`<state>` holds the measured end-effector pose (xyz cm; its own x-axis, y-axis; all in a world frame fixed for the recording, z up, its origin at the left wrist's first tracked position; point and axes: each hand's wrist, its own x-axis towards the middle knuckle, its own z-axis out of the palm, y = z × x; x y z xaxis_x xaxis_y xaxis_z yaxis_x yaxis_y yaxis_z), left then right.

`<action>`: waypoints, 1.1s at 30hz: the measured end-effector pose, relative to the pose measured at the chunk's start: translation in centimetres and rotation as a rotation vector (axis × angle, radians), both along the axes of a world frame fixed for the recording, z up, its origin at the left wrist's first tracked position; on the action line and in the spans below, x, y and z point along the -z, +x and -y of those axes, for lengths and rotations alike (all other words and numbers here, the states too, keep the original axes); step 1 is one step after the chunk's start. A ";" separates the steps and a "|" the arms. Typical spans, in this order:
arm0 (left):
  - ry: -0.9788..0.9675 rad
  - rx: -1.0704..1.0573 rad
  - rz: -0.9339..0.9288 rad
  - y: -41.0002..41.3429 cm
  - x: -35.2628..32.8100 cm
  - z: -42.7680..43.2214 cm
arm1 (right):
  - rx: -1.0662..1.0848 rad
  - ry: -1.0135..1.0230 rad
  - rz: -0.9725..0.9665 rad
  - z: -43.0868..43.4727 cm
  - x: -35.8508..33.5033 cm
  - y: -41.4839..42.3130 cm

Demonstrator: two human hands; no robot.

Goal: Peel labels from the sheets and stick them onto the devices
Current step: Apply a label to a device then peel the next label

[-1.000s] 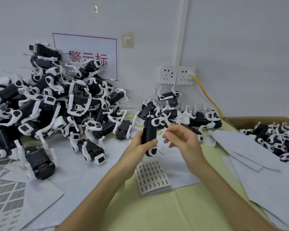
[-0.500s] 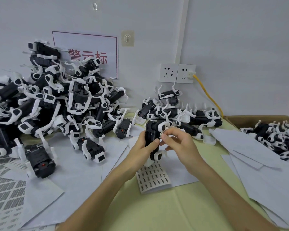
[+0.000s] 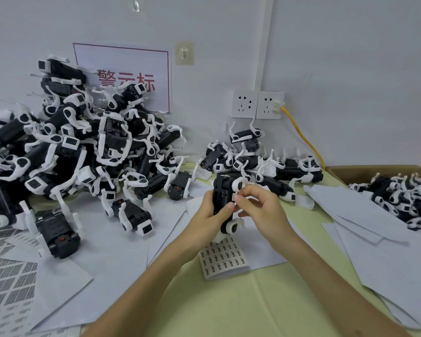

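Moved since a second ago: right hand (image 3: 260, 207), then held apart from the device, is now brought up against its side.

1. Pale green table top (image 3: 229, 302). Carries everything below.
2. Large heap of black-and-white plastic devices (image 3: 83, 154). Piled against the wall at left; a smaller cluster of the same devices (image 3: 272, 164) lies at the back centre.
3. Brown cardboard box (image 3: 365, 171). At the right edge, holding more of the same devices.
4. Loose white backing sheets (image 3: 387, 242). Overlapping, on the right of the table.
5. White label sheet printed with rows of small dark labels (image 3: 223, 260). Flat on the table, just below the hands.
6. Black device with white clips, in hand (image 3: 223, 198). Held roughly upright above the label sheet, clear of the table.
7. Left hand (image 3: 206, 215). Fingers and thumb wrapped round the device body, gripping it firmly.
8. Right hand. Thumb and forefinger pinched together on the label, at the device's right side.
9. Small white printed label (image 3: 234, 197). Between the right fingertips, touching or nearly touching the device; which, I cannot tell.

Risks, as judged: the label may land crooked or creased if the device twists in the left grip as it is pressed. It may cling to the fingertip and lift off again if released before it is rubbed down. The fingertips hide the target spot, so placement may drift.
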<state>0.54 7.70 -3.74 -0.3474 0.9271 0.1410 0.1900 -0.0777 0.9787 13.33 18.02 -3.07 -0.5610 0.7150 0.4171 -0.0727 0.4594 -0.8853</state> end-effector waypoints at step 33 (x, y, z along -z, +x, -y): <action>0.028 0.004 -0.032 -0.2 0.8 -0.5 | 0.024 -0.071 -0.001 0.4 -0.2 0.1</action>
<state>0.34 8.15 -4.57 -0.3384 0.9241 0.1775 0.2203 -0.1056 0.9697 13.44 17.65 -2.90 -0.5427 0.7563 0.3653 -0.0635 0.3967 -0.9157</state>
